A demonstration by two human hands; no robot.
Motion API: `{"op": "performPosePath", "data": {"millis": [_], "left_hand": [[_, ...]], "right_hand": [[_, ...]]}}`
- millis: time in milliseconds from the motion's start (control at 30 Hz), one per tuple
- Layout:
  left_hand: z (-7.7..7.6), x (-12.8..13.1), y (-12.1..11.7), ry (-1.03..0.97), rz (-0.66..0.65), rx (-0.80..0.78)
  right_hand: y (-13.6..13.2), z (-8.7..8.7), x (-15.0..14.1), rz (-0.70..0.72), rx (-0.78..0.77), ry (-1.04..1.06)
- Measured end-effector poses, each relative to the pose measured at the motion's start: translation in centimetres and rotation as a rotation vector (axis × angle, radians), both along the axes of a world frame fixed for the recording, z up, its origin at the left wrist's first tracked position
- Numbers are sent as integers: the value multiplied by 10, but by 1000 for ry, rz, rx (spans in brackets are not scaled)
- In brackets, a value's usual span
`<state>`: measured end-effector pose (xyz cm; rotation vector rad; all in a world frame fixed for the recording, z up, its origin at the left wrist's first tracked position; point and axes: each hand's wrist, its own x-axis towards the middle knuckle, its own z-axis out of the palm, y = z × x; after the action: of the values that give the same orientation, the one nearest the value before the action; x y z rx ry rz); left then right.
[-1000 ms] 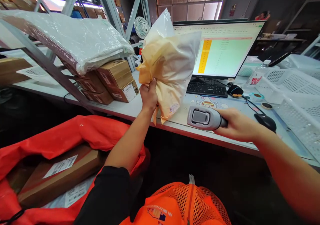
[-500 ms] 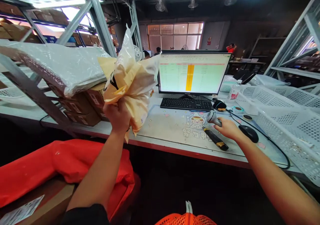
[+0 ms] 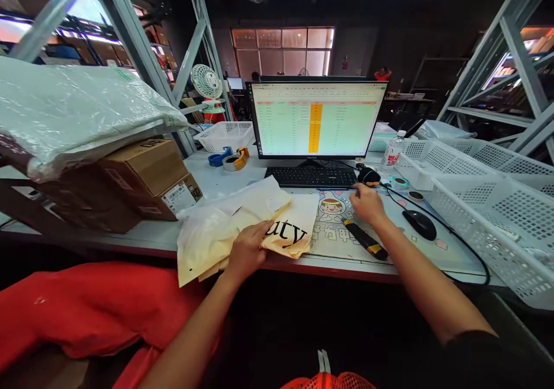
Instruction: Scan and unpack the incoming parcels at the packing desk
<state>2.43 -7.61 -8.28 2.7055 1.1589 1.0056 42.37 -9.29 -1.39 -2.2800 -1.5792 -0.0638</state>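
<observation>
The left hand (image 3: 249,251) clasps the packet (image 3: 216,221); the right hand (image 3: 367,205) (grip unclear) extends beside the keyboard (image 3: 309,177).

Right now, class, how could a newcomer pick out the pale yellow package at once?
Find the lit monitor on the white desk. In front of it, under the person's left hand, lies the pale yellow package. Unlike the brown boxes to its left, it is crumpled, with large black letters ending "ty".
</observation>
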Motion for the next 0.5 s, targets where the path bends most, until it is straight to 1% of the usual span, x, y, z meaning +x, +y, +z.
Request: {"op": "performPosePath", "data": {"millis": [67, 167, 233, 300, 367, 433, 500], "left_hand": [[-5, 2, 4, -42, 11, 19], [-11, 2, 10, -96, 5, 65], [-14, 0, 10, -112, -5, 89], [-16, 0, 9, -121, -6, 95], [-17, 0, 8, -123, -9, 84], [-18, 1, 7, -122, -13, 70], [-18, 1, 7, -120, -11, 67]], "right_hand": [[33, 0, -13, 56, -84, 48], [81, -10, -28, 33, -178, 82], [103, -17, -32, 8, -210, 98], [115, -21, -32, -8, -228, 106], [119, -23, -28, -10, -234, 108], [120, -21, -23, 3, -230, 110], [119, -14, -20, 38, -210, 115]]}}
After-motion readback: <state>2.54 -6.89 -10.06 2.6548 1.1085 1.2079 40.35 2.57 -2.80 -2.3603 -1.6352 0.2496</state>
